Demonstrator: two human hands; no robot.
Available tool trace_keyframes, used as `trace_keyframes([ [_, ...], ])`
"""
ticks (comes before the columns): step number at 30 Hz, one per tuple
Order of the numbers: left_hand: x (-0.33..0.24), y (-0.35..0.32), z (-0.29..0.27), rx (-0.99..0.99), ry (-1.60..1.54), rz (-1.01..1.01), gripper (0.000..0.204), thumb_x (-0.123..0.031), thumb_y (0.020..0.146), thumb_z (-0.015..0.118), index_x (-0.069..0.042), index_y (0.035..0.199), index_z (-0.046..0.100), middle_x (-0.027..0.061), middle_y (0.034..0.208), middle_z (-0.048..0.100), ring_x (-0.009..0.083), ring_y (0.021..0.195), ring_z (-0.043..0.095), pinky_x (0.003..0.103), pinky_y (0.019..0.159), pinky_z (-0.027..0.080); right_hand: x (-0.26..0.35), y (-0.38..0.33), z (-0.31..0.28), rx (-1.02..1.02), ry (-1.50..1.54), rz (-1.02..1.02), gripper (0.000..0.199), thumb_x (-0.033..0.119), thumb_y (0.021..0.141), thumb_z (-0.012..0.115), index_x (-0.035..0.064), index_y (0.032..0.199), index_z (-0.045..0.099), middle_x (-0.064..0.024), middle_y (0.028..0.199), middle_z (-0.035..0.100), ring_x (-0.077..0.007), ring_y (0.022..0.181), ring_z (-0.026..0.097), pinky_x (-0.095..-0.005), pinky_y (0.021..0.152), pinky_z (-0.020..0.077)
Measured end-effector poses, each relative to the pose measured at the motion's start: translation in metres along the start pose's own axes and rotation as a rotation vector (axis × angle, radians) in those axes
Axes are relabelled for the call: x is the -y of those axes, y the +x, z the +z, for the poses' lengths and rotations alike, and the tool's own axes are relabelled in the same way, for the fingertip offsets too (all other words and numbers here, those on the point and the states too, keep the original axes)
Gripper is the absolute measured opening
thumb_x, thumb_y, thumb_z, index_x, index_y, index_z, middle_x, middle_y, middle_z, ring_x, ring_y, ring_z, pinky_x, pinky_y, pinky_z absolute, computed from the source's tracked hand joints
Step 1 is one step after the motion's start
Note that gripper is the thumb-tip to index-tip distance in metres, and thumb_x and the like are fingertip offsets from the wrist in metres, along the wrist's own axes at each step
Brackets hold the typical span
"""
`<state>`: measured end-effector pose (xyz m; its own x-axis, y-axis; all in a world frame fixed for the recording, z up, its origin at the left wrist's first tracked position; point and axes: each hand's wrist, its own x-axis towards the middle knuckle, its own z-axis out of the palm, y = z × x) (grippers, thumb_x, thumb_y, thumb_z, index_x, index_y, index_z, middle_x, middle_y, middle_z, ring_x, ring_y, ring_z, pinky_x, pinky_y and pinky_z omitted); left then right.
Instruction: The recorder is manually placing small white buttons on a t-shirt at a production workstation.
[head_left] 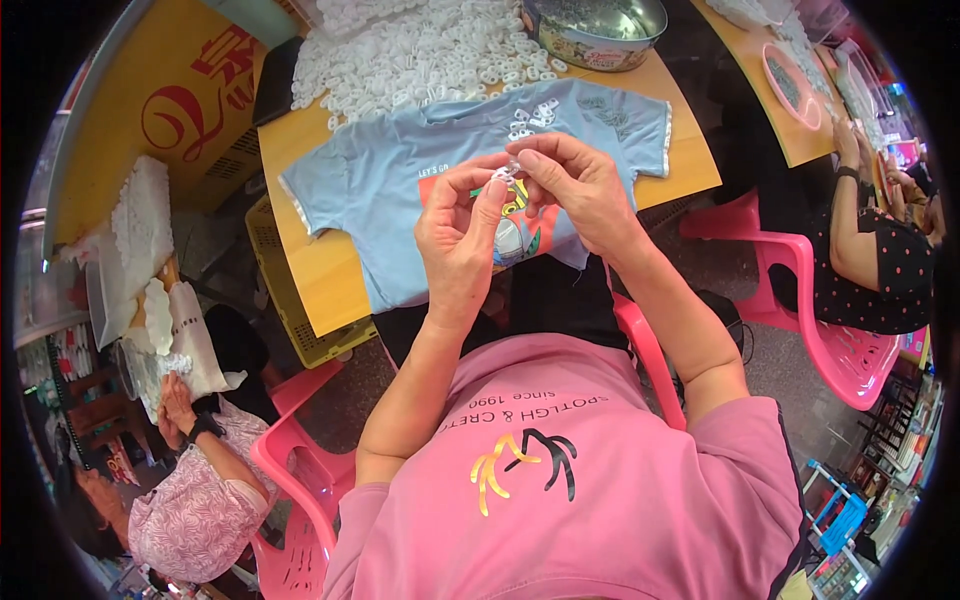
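A small white ring (pixel 505 173) is held above the shirt (pixel 400 190), pinched between the fingertips of both hands. The left hand (pixel 458 235) and right hand (pixel 578 185) meet at the piece, each grip pressed together on it. The blue shirt is spread flat on the table (pixel 320 270). A few loose rings (pixel 530 118) lie on its collar. Behind, a pile of rings (pixel 420 50) and a tin (pixel 592 30) are noted.

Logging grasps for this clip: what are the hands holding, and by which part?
Both the left hand and right hand pinch one small white plastic piece between their fingertips, above the blue shirt; which part cannot be told.
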<state>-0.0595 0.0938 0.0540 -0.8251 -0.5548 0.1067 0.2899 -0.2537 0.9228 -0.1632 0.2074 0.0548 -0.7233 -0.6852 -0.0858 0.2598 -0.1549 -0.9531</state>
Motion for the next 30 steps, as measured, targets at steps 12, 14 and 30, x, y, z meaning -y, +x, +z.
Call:
trace_keyframes([
  [12, -0.002, 0.003, 0.0, -0.034, -0.111, -0.156, 0.014, -0.012, 0.095, 0.061, 0.001, 0.099, 0.058, 0.0059, 0.085, 0.064, 0.01, 0.074, 0.061, 0.024, 0.069, 0.05, 0.006, -0.005, 0.01, -0.045, 0.07, -0.068, 0.024, 0.01, 0.093, 0.063, -0.0024, 0.114, 0.062, -0.0054, 0.089, 0.067, -0.0068, 0.069, 0.058, -0.0206, 0.065, 0.0484],
  [14, -0.003, 0.003, 0.001, -0.039, -0.121, -0.156, 0.014, -0.012, 0.095, 0.061, 0.001, 0.099, 0.058, 0.0059, 0.085, 0.064, 0.0102, 0.073, 0.061, 0.024, 0.068, 0.05, 0.006, -0.006, 0.011, -0.049, 0.054, -0.069, 0.024, 0.01, 0.093, 0.064, -0.0023, 0.114, 0.062, -0.0049, 0.089, 0.067, -0.0066, 0.069, 0.058, -0.0206, 0.065, 0.0485],
  [30, -0.001, 0.003, -0.002, -0.057, -0.054, -0.167, 0.013, -0.011, 0.094, 0.062, 0.001, 0.097, 0.058, 0.0054, 0.082, 0.063, 0.0098, 0.07, 0.06, 0.023, 0.065, 0.049, 0.004, -0.009, 0.015, -0.09, -0.16, -0.237, 0.021, 0.007, 0.092, 0.064, -0.0015, 0.112, 0.064, -0.0028, 0.09, 0.066, -0.0056, 0.071, 0.057, -0.0197, 0.066, 0.0482],
])
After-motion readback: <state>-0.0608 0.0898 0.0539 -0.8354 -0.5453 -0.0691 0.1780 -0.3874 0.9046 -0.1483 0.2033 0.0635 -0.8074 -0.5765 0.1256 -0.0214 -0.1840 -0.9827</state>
